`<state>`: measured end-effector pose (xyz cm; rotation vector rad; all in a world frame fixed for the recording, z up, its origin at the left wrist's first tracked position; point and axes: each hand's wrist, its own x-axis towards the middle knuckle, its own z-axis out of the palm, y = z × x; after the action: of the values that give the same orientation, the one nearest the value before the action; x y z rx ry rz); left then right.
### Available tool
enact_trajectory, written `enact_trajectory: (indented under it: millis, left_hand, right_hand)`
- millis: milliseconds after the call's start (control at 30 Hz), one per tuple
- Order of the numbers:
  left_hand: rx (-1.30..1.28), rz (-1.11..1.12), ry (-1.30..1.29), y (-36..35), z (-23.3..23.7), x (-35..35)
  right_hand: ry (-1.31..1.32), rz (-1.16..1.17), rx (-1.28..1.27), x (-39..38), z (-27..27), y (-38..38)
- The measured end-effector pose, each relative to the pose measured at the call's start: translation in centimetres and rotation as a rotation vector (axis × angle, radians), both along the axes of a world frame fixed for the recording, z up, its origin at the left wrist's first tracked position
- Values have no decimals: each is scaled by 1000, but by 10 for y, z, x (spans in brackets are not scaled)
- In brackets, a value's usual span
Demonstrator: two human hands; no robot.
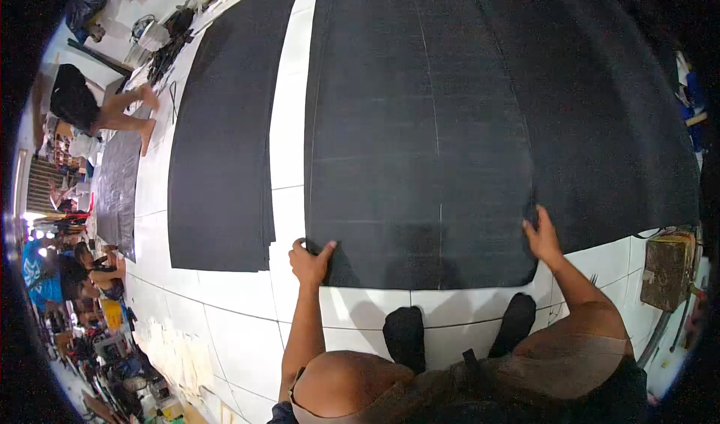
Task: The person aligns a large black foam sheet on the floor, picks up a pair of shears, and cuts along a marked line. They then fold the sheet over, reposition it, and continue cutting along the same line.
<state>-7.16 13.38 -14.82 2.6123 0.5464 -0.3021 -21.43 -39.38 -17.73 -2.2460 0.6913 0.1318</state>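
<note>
A long black fabric panel [375, 191], marked with thin pale lines, lies flat on the floor in front of me. My left hand [309, 261] is at its near left corner, with the thumb over the edge and the other fingers curled beside it. At the opposite side edge, near the right corner, my right hand [541, 236] grips the fabric between a spread thumb and fingers. Beneath and beyond that side stretches a wider black sheet [600, 139]. Parts of the fingertips are hidden against the dark material.
Another stack of black fabric [221, 154] lies to the left on the white tiled floor [240, 304]. A worn brown block [667, 270] stands at the right. Far left, a bare-legged person [124, 112] and other people are near a dark sheet [116, 191] and clutter [127, 371].
</note>
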Motion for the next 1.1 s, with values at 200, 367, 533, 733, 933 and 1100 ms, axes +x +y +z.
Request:
enact_trajectory:
  millis: [200, 367, 533, 733, 933, 1100]
  left_hand:
    - [135, -43, -128, -7, -15, -13]
    - [39, 106, -47, 6, -13, -29]
    - [-62, 87, 12, 11, -10, -26]
    - [-141, 118, 8, 20, -16, -13]
    - [-930, 358, 13, 46, -16, -57]
    - [-944, 533, -298, 32, -34, -87]
  right_hand:
    - [-7, -21, -130, 37, 18, -14]
    - [134, -52, -95, 17, 42, 6]
    - [70, -30, 27, -16, 13, -9]
    - [19, -23, -143, -6, 5, -7]
    - [169, -46, 5, 14, 37, 7]
    - [23, 60, 75, -12, -15, -28]
